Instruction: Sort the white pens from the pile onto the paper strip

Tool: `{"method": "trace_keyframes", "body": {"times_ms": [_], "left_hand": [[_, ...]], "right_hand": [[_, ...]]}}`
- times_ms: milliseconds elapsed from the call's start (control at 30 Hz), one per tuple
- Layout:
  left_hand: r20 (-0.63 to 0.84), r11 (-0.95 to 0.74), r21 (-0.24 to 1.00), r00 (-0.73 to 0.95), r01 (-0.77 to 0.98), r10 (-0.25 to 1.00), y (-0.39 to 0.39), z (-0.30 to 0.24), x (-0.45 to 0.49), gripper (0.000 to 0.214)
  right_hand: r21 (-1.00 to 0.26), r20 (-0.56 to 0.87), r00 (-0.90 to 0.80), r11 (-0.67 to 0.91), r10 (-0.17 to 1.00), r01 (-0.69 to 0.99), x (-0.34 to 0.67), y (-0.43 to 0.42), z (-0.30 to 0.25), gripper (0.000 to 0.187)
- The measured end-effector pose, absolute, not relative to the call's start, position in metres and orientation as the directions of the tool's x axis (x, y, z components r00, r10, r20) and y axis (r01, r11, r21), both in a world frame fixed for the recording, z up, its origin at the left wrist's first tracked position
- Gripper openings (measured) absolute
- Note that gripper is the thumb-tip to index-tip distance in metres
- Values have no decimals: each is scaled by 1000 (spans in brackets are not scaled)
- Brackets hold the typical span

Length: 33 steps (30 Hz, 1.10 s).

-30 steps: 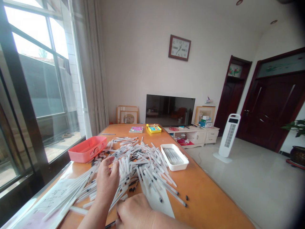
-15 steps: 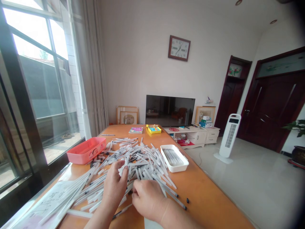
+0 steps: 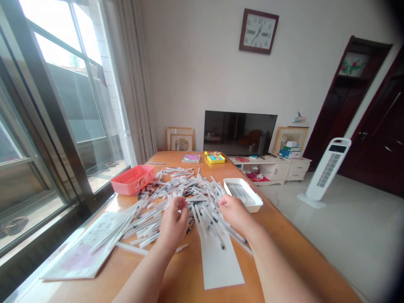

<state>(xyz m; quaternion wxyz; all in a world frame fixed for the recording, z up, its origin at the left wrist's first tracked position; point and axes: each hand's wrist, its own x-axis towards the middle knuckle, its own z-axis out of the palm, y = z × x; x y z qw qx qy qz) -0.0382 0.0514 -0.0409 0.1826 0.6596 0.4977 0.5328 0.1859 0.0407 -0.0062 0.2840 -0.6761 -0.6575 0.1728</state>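
Counter (image 3: pixel 284 252): 1, orange-brown, stretching from the bottom edge to the centre of the frame.
White sheet (image 3: pixel 222 269): 1, flat at lower centre, upper end lying under a few pens (image 3: pixel 189 184).
Near booklet (image 3: pixel 78 256): 1, at lower left, partly covered by long pale pens.
Left hand (image 3: pixel 174 221): at lower centre, curled in front of the heap; fingertips partly hidden, cannot tell whether grasping a pen.
Right hand (image 3: pixel 235 211): right of centre, fingertips drawn together, just beside the white tray (image 3: pixel 256 206); cannot tell whether holding anything.
Pens: heaped mid-frame, pale with dark ends; overlapped too much to count. Probably light, stiff and slippery, apt to roll; best pinched mid-barrel.
White tray: 1, right of centre, bearing slim pens side by side, too blurred to count.
Pink box (image 3: pixel 126 187): 1, left of centre, open-topped.
Beyond: 1 far booklet (image 3: pixel 191 158), 1 yellow box (image 3: pixel 216 158), 1 lone pen (image 3: pixel 157 163), all above the heap.
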Motion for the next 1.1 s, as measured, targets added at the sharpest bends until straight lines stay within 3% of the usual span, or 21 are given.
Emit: {"method": "trace_keyframes", "body": {"times_ms": [233, 500, 767, 933, 1100], "left_hand": [[522, -462, 760, -6, 458, 853, 46, -41, -33, 21], [432, -426, 834, 65, 350, 900, 40, -43, -26, 23], [357, -355, 909, 30, 218, 934, 48, -47, -28, 25], [378, -363, 880, 12, 305, 926, 53, -51, -33, 28], [427, -395, 821, 16, 413, 904, 55, -48, -40, 26]], "right_hand": [[-609, 80, 54, 6, 995, 793, 191, 42, -10, 10], [-562, 26, -143, 133, 989, 817, 177, 42, -25, 13], [-497, 33, -159, 154, 987, 854, 167, 38, -24, 9], [-438, 19, -151, 144, 988, 888, 155, 34, -21, 9], [-356, 94, -139, 164, 986, 920, 137, 26, -20, 19]]}}
